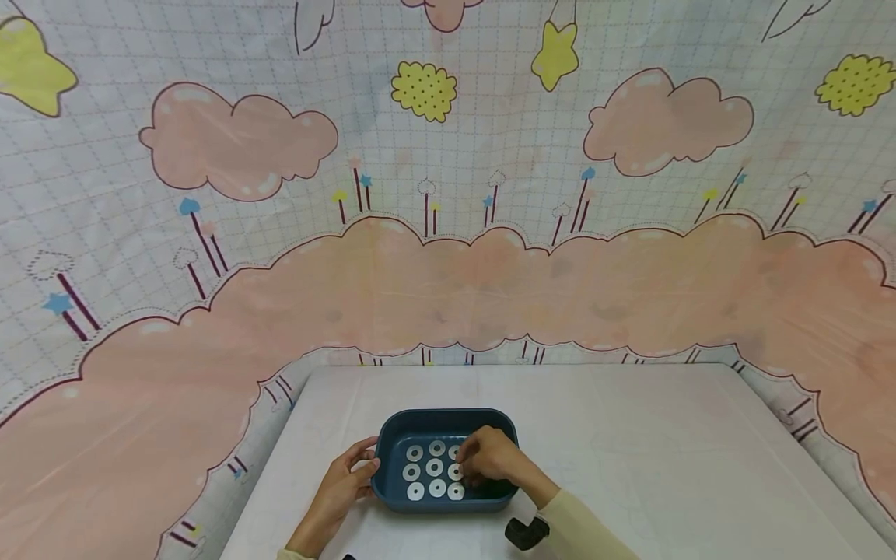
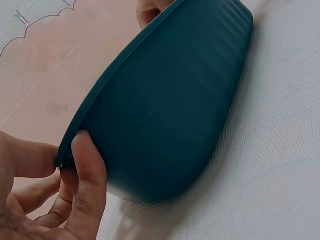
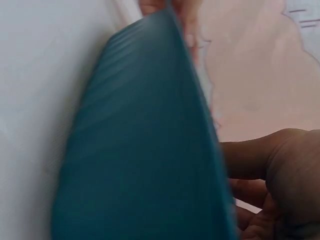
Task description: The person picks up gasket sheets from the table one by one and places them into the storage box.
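a: head view, count them

b: one dark blue tray point(image 1: 392, 490), rounded plastic, near the front edge of the white surface point(image 1: 665, 451); eight flat white rings point(image 1: 435, 467) show, a ninth may be hidden. left hand point(image 1: 343, 486) grips the tray's left rim, right hand point(image 1: 490, 457) reaches inside, curled over the rings

a: left wrist?

b: thumb point(image 2: 85, 175) pinching the smooth rim

a: right wrist?

b: blurred ribbed wall; can't tell its grip

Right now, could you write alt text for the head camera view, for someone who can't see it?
A person's left hand grips the left rim of a dark blue tray on a white table, while the right hand reaches in among rows of white rings. A pink cloud-patterned cloth hangs behind.
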The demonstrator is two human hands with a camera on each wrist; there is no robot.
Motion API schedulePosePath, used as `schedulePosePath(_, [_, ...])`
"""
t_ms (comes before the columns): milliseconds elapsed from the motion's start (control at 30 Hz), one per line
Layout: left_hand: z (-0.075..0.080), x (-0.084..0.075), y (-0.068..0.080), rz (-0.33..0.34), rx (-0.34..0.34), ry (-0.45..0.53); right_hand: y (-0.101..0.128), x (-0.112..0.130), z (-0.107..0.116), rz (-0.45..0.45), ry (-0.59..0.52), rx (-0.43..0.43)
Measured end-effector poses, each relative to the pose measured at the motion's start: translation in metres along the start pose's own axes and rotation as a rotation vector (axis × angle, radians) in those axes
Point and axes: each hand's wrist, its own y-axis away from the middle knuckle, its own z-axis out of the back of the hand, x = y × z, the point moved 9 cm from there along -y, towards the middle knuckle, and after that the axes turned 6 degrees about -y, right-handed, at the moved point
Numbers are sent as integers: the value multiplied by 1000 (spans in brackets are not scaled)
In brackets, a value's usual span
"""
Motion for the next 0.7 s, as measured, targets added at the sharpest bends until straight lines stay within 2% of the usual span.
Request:
schedulePosePath(167, [0,0,0,2,-3,1,6,9,13,82,-101,2])
schedulePosePath(300, [1,1,0,6,-7,3,13,14,25,111,-130,-15])
schedulePosePath(533, [10,12,4,58,-22,-25,27,22,50,145,-165,-75])
schedulePosePath(700, [21,14,3,63,-59,-27,34,21,76,155,-145,-169])
